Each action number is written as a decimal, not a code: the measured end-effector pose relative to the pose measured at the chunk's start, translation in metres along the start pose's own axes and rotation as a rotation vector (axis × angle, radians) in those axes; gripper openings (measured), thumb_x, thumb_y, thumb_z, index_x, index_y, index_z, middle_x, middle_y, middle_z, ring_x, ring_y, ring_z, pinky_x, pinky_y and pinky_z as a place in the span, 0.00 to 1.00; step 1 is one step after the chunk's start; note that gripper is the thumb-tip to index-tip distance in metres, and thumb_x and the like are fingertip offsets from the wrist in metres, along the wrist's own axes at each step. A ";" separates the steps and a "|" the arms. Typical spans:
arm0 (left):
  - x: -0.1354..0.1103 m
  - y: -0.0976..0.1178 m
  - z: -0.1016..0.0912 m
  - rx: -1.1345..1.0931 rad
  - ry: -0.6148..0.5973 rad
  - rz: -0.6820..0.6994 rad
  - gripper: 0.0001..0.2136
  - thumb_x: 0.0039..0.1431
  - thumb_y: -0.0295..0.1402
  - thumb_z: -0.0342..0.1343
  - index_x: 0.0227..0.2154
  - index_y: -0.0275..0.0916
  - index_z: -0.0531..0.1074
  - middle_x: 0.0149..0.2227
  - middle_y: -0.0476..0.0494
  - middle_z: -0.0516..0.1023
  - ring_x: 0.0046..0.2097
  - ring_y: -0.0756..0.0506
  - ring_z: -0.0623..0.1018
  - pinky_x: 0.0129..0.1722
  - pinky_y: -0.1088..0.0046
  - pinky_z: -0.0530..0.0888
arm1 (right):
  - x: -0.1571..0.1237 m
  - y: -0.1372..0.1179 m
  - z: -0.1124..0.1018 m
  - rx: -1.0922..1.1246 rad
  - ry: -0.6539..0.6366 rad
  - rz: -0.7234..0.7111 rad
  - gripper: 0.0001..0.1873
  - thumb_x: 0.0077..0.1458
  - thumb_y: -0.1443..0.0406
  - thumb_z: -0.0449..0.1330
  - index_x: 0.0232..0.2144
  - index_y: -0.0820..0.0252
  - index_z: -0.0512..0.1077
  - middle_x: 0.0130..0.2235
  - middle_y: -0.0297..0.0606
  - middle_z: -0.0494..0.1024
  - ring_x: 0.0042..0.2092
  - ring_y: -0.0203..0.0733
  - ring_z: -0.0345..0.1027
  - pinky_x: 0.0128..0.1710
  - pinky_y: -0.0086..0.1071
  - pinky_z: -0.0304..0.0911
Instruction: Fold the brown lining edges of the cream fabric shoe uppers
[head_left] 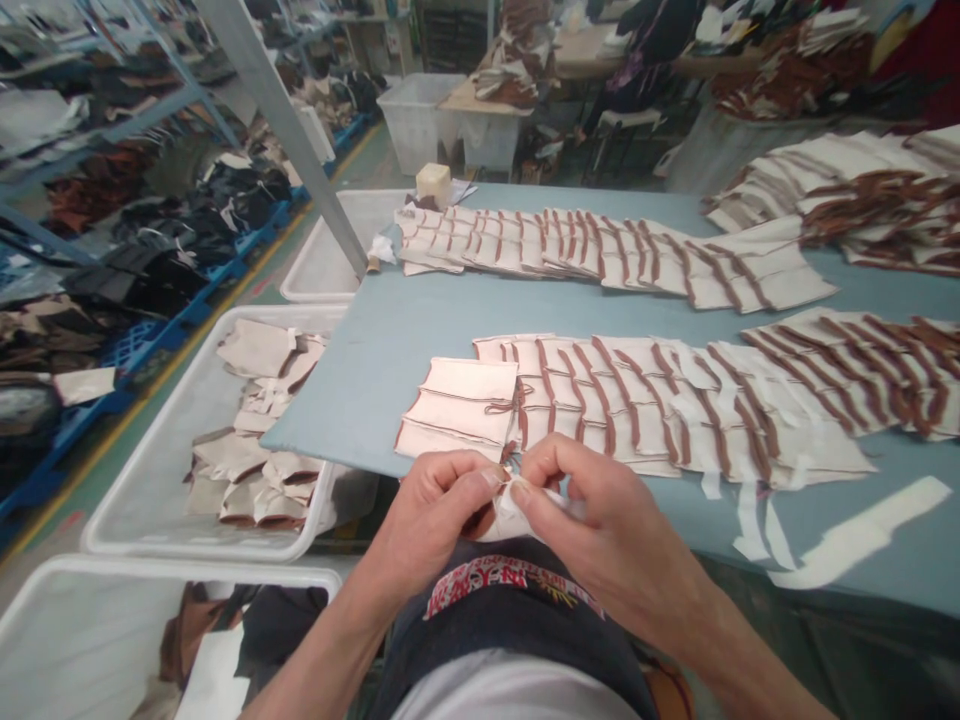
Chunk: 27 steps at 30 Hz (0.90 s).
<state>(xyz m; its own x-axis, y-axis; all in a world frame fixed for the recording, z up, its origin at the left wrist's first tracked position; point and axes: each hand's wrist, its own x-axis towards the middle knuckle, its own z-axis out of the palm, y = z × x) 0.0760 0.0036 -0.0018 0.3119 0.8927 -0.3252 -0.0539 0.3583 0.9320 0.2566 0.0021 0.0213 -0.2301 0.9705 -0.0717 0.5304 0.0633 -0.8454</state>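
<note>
Read from left to right along the near edge of the blue table [435,310], your left hand [431,510], a small white piece [511,520] and your right hand [592,500] stand in line. The white piece lies between the hands at that edge, just in front of your dark apron [450,632]. Neither hand is nearer: both touch it. Its visible part runs sideways, roughly along the edge; your fingers hide the rest, so its true long axis cannot be told.

Your left hand comes in from the left of the table's near edge, its thumb and index finger pinching the left end of the piece, where brown material shows beneath. Your right hand arches in from the right, thumb and index finger pinching the white part; the two sets of fingertips nearly meet. Whether a thread or tool sits between them is too small to tell.

About the table: a white bin [150,490] of cream pieces [259,465] stands beyond its left side; a cream panel [459,405] lies flat near its near edge; an overlapping row of brown-edged panels [619,390] runs rightward upon it; loose white strips [862,535] lie toward its right front.
</note>
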 end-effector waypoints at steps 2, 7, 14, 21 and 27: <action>0.000 -0.001 0.001 -0.009 0.014 0.003 0.17 0.61 0.40 0.56 0.19 0.37 0.65 0.18 0.56 0.58 0.22 0.54 0.55 0.22 0.75 0.54 | -0.002 0.002 0.005 -0.009 0.063 -0.022 0.08 0.60 0.64 0.55 0.28 0.55 0.67 0.28 0.30 0.73 0.30 0.39 0.65 0.33 0.33 0.55; 0.001 -0.002 0.003 -0.023 0.022 0.009 0.19 0.62 0.41 0.56 0.19 0.39 0.61 0.18 0.56 0.56 0.23 0.54 0.54 0.23 0.75 0.54 | -0.004 0.005 0.011 -0.081 0.168 -0.099 0.08 0.61 0.65 0.56 0.28 0.55 0.66 0.28 0.29 0.73 0.31 0.39 0.68 0.34 0.32 0.55; -0.002 0.003 0.008 -0.038 -0.004 0.012 0.12 0.57 0.40 0.61 0.31 0.35 0.73 0.26 0.53 0.67 0.28 0.53 0.61 0.28 0.78 0.60 | -0.006 0.010 0.015 -0.074 0.247 -0.098 0.07 0.60 0.65 0.57 0.28 0.54 0.66 0.29 0.29 0.75 0.32 0.40 0.70 0.34 0.32 0.56; -0.006 0.012 0.024 0.081 0.133 0.025 0.07 0.50 0.33 0.58 0.27 0.34 0.73 0.27 0.49 0.72 0.29 0.51 0.67 0.31 0.77 0.65 | -0.012 0.016 0.022 -0.107 0.295 -0.148 0.07 0.60 0.68 0.56 0.29 0.55 0.66 0.31 0.30 0.75 0.33 0.38 0.70 0.35 0.32 0.57; -0.008 0.008 0.026 0.150 0.197 0.067 0.07 0.50 0.33 0.56 0.25 0.34 0.74 0.24 0.52 0.70 0.26 0.52 0.64 0.27 0.78 0.63 | -0.015 0.020 0.023 -0.044 0.258 -0.190 0.08 0.62 0.68 0.57 0.29 0.55 0.66 0.31 0.30 0.74 0.33 0.37 0.70 0.35 0.30 0.58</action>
<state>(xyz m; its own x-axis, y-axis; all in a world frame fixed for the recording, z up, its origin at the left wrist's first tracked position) 0.0981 -0.0074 0.0126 0.1207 0.9543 -0.2735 0.0774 0.2657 0.9609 0.2519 -0.0168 -0.0072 -0.1170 0.9670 0.2263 0.5340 0.2534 -0.8066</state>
